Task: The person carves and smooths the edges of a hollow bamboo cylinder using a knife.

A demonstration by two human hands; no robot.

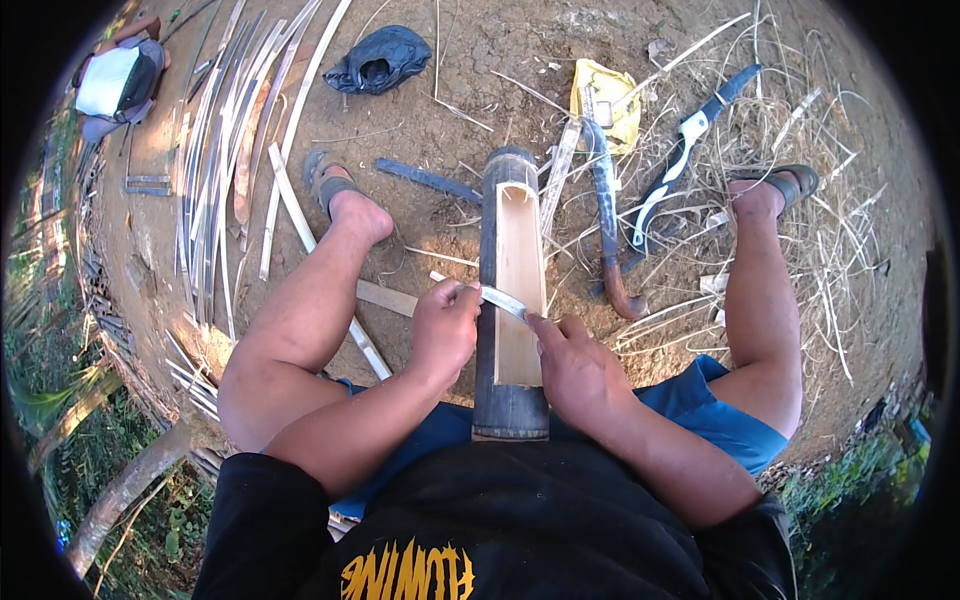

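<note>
A dark bamboo tube [510,410] lies lengthwise between my legs, its near end against my lap. A long opening cut in its upper side shows the pale hollow inside. Across this opening stretches a short, shiny, slightly curved knife-like blade [505,301]. My left hand [447,330] pinches the blade's left end beside the tube. Closed at its other end is my right hand [582,368], over the tube's right edge. Fingers cover both ends of the blade, so any handle is hidden.
Long bamboo strips [230,150] lie at left. A black plastic bag [380,60], yellow bag [608,105], hook-handled machete [603,190] and black-and-white saw [685,150] lie ahead. Pale shavings [800,240] litter the right. Another person [120,80] is at far left.
</note>
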